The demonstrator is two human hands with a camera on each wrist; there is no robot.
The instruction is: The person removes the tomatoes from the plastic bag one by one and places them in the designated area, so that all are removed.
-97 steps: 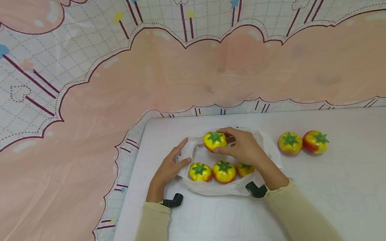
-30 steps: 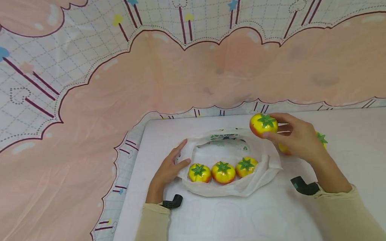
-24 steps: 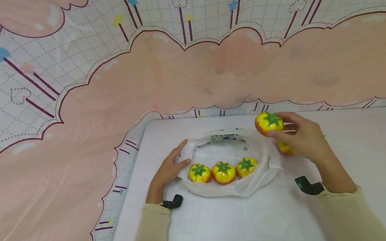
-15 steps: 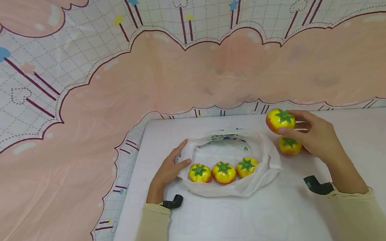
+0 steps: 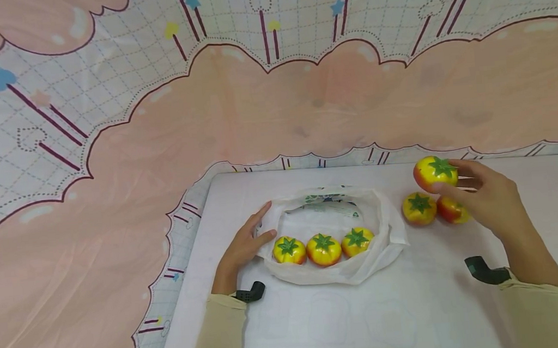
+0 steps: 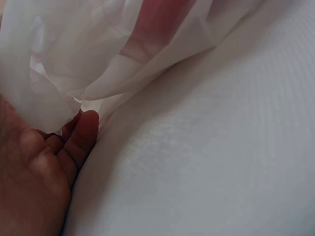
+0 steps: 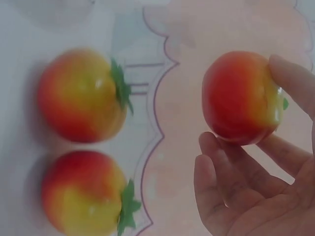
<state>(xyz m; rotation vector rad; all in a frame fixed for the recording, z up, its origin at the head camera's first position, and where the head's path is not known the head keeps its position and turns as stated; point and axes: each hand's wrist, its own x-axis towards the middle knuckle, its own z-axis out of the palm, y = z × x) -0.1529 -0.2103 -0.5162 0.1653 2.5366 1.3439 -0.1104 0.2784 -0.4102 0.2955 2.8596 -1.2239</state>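
My right hand [image 5: 494, 198] grips a glossy yellow-red toy tomato [image 5: 433, 173] with a green star-shaped leaf top, raised above the table. In the right wrist view, thumb and fingers hold that fruit from its leaf side. Two similar toy tomatoes [image 5: 419, 208] [image 5: 451, 210] sit side by side below it. At the left, a white plastic bag [image 5: 393, 233] lies with its mouth spread, and 3 more toy tomatoes [image 5: 324, 249] stand in a row inside. My left hand [image 5: 242, 242] holds the bag's left rim; in the left wrist view, plastic [image 6: 74, 59] covers some bent fingers.
The white table [image 5: 349, 321] ends at a back edge against a pink patterned cloth [image 5: 303, 112], which also hangs along the left side. A black wrist device [image 5: 485, 271] sits at the right cuff, another [image 5: 251, 291] at the left.
My right hand has taken a toy tomato out of the bag and carried it right, to above the two loose ones. The left hand and the bag have hardly moved.
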